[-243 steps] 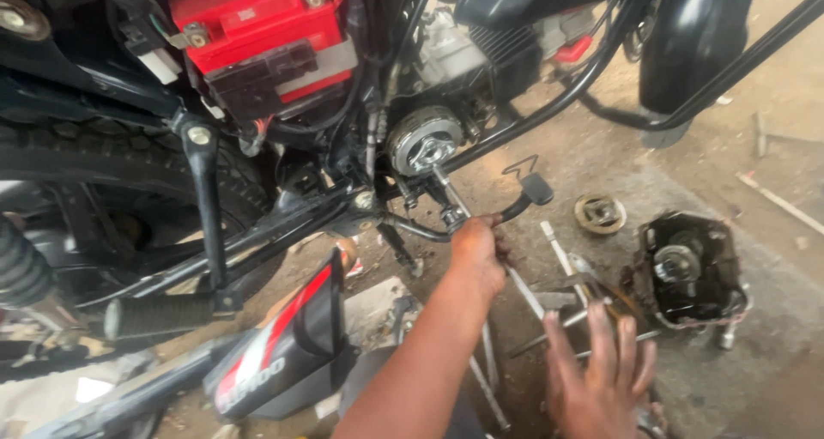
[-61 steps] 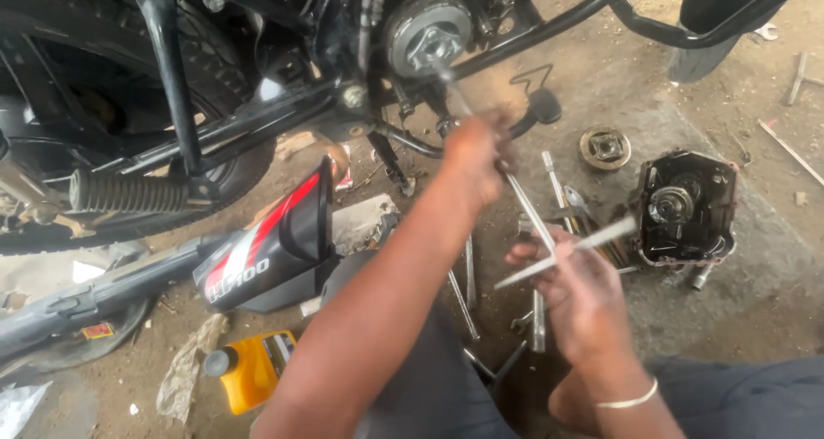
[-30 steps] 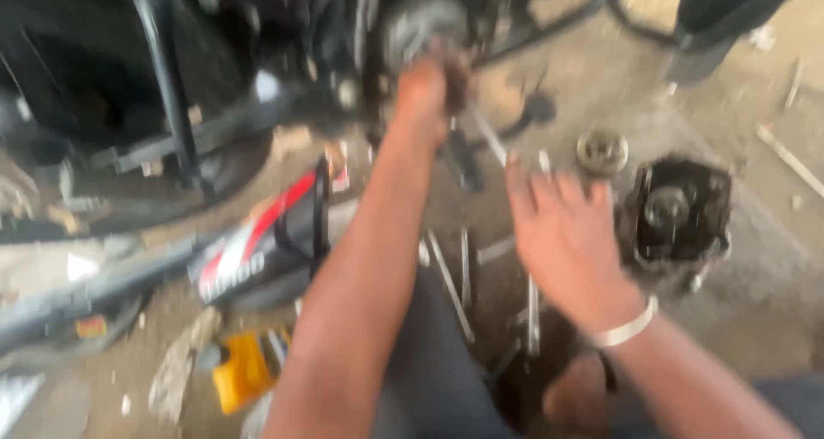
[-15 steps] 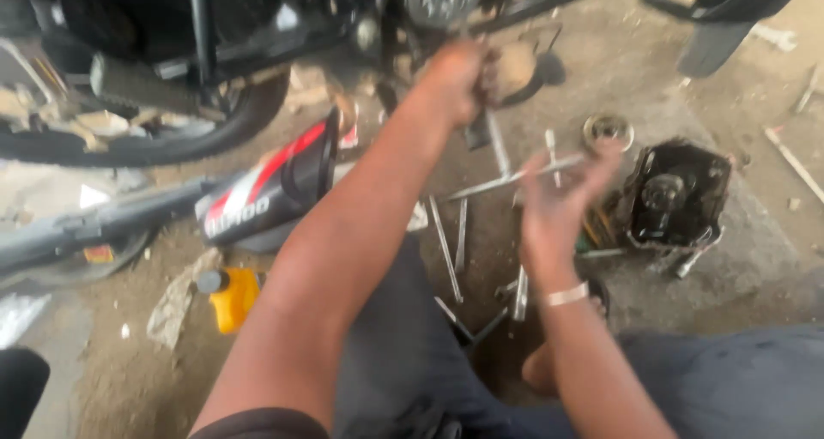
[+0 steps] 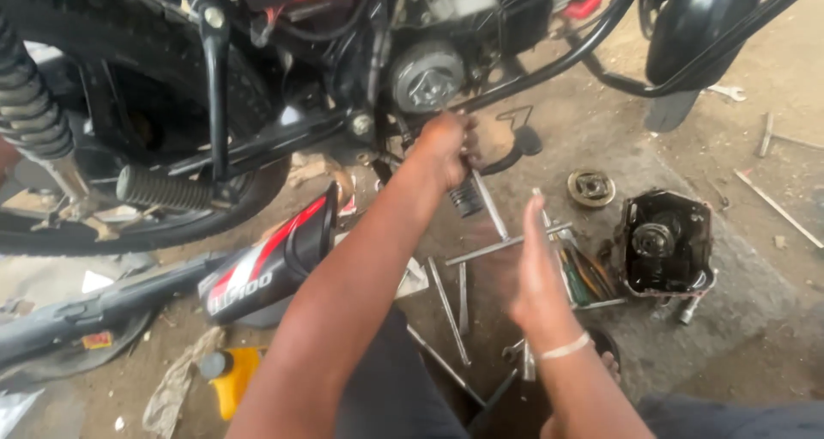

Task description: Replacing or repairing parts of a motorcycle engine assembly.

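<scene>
Left hand (image 5: 446,147) at the engine, centre top of the frame
Fingers are closed around a ribbed black foot peg (image 5: 466,197) below the round engine cover (image 5: 427,76); right hand (image 5: 536,272) is held flat, fingers straight, empty, above rods (image 5: 506,243) scattered on the floor.

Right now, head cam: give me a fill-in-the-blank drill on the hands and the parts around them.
1. The left hand reaches up to the ____ side of the motorcycle.
2. The right hand hovers open and holds ____.
3. The black engine cover lies on the ground to the ____ of the right hand.
4. The bottle near the rag is ____.

Missing words: engine; nothing; right; yellow
</scene>
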